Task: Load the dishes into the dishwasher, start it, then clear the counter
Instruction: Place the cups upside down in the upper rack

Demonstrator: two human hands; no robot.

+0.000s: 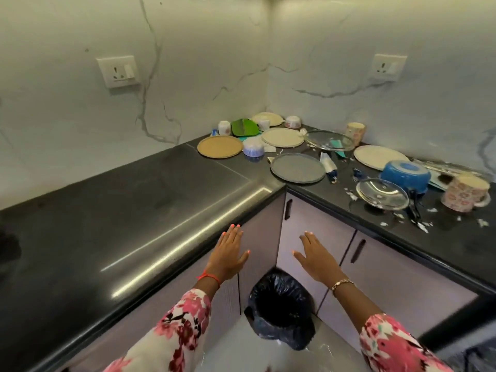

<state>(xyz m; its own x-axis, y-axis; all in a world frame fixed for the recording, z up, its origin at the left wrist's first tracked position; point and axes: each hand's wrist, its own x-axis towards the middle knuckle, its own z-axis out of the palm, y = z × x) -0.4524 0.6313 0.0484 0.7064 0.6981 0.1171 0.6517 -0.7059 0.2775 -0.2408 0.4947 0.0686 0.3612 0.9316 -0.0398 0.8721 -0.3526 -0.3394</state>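
Plates point(220, 146), bowls point(253, 147) and a lid point(329, 140) lay in the bench's point(134, 210) far corner. Rightward, a pot point(406, 174) sat upturned behind another lid point(382, 194), a mug point(465, 193) right of it. A bin point(281, 310) stood on the floor point(236, 353) below.

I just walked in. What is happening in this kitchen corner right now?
A person holds the left hand and right hand open and empty in front of the cabinet doors. Nothing is picked up yet. Dishes lie on the black counter: a tan plate, a grey plate, an upturned blue pot, a glass lid and a floral mug, among paper scraps. A bin lined with a black bag stands below the hands.
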